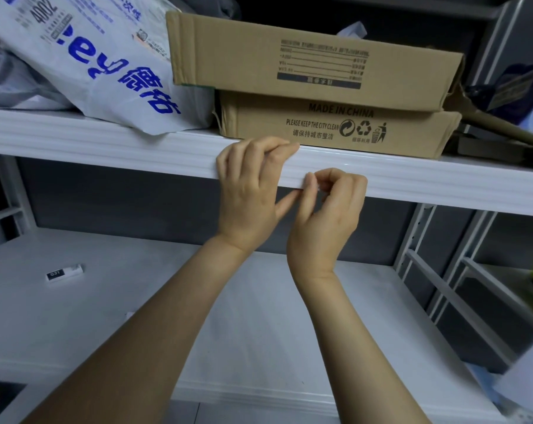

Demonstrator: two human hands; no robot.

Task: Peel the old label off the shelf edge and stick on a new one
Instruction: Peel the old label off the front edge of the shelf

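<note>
Your left hand (246, 185) steadies the job: its fingers are curled over the top of the white shelf edge (136, 148) and the thumb reaches along the underside toward the other hand. Your right hand (329, 209) is bunched just beside it, with thumb and forefinger tips (309, 182) pinched together against the lower lip of that edge. The label sits under that pinch and is almost wholly hidden. Only a pale glint shows, so I cannot tell how much of it is free.

I judge this to be the peeling step, since the fingertips nip at a corner rather than press flat as they would to smooth a fresh sticker. If so, the task is in its first half.

Next, get a firm hold on the lifted corner and draw it slowly along the edge, keeping it low to the surface so it comes off in one piece. Keep your left hand braced where it is.

A small black-and-white tag (64, 272) marked 037 lies on the lower shelf (259, 316), well apart from both hands. It may be the new one, though I cannot be sure. Two stacked cardboard boxes (320, 127) rest on the shelf directly above your hands.
</note>
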